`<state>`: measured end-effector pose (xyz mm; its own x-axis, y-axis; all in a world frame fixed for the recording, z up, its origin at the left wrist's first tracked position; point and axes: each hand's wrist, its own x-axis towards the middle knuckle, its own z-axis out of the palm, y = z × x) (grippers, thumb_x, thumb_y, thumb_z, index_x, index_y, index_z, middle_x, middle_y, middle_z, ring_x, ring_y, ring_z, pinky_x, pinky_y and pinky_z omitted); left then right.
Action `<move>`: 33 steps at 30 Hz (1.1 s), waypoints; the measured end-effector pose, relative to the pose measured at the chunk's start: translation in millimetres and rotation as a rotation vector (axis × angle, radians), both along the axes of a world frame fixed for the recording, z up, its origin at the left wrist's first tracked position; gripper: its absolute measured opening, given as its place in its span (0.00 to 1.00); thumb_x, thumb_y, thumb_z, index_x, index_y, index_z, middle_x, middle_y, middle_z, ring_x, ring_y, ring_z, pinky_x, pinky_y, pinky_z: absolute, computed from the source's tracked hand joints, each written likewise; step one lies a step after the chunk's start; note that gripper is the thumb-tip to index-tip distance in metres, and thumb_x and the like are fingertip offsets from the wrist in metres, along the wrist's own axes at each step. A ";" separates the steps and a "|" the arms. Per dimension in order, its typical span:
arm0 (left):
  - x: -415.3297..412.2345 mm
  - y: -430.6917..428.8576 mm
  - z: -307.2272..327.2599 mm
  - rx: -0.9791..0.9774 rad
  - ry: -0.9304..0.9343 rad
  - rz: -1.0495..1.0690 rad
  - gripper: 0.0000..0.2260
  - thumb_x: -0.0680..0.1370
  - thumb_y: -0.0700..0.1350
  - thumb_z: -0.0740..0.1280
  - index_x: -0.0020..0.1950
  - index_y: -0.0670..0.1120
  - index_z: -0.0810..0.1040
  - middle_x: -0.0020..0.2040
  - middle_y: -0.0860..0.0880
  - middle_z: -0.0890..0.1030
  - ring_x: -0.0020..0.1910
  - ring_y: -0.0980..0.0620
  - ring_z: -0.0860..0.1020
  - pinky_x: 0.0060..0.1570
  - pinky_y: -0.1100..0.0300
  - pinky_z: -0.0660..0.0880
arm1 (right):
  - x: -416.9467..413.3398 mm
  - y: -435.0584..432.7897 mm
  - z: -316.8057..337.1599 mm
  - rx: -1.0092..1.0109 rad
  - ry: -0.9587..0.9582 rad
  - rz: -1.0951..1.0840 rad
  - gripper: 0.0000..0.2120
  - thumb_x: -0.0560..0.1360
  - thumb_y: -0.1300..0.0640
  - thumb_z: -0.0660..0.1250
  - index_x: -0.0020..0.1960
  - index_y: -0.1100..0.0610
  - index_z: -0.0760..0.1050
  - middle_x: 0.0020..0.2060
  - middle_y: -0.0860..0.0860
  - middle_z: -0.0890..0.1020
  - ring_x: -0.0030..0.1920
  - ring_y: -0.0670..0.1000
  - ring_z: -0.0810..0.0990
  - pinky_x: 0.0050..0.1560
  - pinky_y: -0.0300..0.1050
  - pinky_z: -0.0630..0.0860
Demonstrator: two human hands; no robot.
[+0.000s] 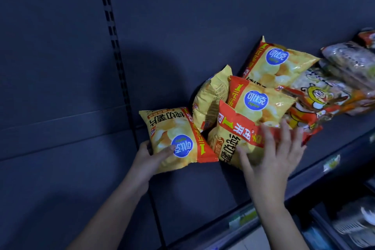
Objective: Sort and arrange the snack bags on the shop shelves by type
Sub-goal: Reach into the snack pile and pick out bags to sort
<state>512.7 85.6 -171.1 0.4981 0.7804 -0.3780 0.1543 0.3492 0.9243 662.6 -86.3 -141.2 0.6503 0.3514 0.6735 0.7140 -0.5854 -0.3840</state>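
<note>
Looking down from your head: your left grip [150,158] clasps a yellow chip bag [174,138] at the left end of the shelf [203,189]. Your right grip [272,154], fingers spread flat, presses the front chip bag [237,142]. Push hard and the stacked chip bags [282,63] behind may slide over the shelf's front edge or mix into the monkey-print bags [316,97] rightward.

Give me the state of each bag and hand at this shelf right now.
left hand: grips the leftmost chip bag
leftmost chip bag: held, print upside down
right hand: fingers spread, pressing the front chip bag
front chip bag: lying sideways, pressed
back-facing chip bag: standing on edge
monkey-print bag: lying flat
</note>
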 end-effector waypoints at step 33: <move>-217.1 3.5 30.6 0.445 0.694 0.037 0.33 0.76 0.67 0.52 0.28 0.45 0.81 0.28 0.50 0.82 0.28 0.55 0.80 0.39 0.59 0.77 | -110.0 96.4 18.4 -0.586 0.490 0.478 0.26 0.79 0.45 0.55 0.73 0.54 0.56 0.56 0.59 0.79 0.57 0.62 0.76 0.51 0.51 0.73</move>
<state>295.7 89.1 -140.5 0.2360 0.9411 -0.2422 0.7367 -0.0108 0.6761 552.6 10.1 -122.8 0.5143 0.8575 -0.0129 0.7659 -0.4660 -0.4430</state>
